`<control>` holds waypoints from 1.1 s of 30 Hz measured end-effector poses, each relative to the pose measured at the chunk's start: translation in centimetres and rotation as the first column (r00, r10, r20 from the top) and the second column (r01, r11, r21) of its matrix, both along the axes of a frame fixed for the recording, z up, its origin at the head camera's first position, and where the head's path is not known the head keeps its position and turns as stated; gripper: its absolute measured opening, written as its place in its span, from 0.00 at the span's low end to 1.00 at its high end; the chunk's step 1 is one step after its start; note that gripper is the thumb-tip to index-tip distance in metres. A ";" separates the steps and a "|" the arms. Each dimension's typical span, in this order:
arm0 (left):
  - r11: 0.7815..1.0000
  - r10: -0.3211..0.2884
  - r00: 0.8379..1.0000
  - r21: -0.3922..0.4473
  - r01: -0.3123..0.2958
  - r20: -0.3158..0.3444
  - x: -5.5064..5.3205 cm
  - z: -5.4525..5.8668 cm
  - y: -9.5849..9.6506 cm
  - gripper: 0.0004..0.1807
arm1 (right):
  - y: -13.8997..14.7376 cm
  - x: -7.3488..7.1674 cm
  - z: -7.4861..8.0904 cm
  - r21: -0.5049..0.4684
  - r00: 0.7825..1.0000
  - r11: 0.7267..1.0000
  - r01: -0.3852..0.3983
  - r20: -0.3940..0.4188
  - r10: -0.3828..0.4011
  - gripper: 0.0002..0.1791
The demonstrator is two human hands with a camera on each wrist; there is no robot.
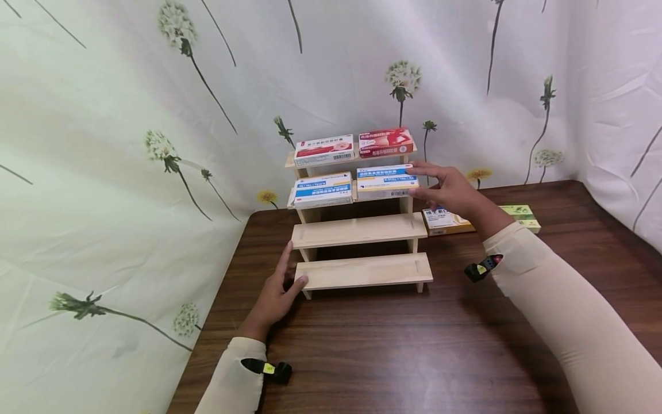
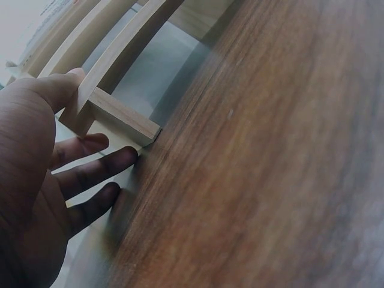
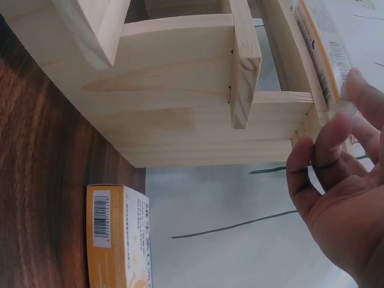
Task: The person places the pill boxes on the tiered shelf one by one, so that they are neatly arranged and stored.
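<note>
In the head view a wooden four-step display rack point(image 1: 362, 229) stands on the table. My right hand point(image 1: 449, 187) is at the right end of a blue-and-white medicine box point(image 1: 385, 179) on the third step up, thumb at its front corner and index finger at its back corner, pinching it. The right wrist view shows that box's end point(image 3: 327, 51) beside the thumb. Another blue-and-white box point(image 1: 323, 190) lies left of it. My left hand point(image 1: 274, 296) rests at the rack's lower left end, its thumb point(image 2: 71, 81) against a step and the other fingers extended beside it.
On the top step lie a white-and-red box point(image 1: 324, 149) and a red box point(image 1: 385, 142). Right of the rack, on the brown wooden table point(image 1: 362, 345), are an orange-and-white box point(image 1: 446, 221) and a green box point(image 1: 519, 217). A flower-patterned cloth point(image 1: 336, 69) hangs behind.
</note>
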State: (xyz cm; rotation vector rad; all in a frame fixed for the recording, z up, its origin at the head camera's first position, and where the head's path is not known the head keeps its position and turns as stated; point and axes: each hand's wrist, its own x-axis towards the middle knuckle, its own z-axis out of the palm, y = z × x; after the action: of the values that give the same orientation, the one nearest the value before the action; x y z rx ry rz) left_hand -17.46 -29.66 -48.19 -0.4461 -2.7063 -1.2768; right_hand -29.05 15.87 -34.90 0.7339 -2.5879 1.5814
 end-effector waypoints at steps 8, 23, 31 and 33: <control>1.000 0.014 1.000 -0.006 -0.014 0.013 0.0 0.0 0.1 0.50 | -0.1 0.1 -0.1 -0.005 1.000 1.000 0.005 0.029 -0.005 0.30; 1.000 0.007 1.000 -0.002 -0.007 0.012 0.0 0.2 0.2 0.50 | -0.3 0.1 -0.4 -0.038 0.998 0.999 0.000 0.059 0.002 0.30; 1.000 -0.014 1.000 0.014 0.014 0.005 0.1 0.2 0.1 0.51 | -0.3 0.4 -0.5 -0.029 0.998 1.000 -0.010 0.057 0.011 0.32; 1.000 -0.016 1.000 0.013 0.016 0.004 0.0 0.1 0.1 0.50 | -0.2 0.4 -0.5 -0.048 0.998 0.999 -0.017 0.061 0.019 0.32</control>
State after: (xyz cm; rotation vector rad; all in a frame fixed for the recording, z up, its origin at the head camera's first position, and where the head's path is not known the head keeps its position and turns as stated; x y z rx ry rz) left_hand -17.45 -29.60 -48.05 -0.4651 -2.7013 -1.2993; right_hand -28.61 15.63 -35.44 0.7181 -2.5833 1.6907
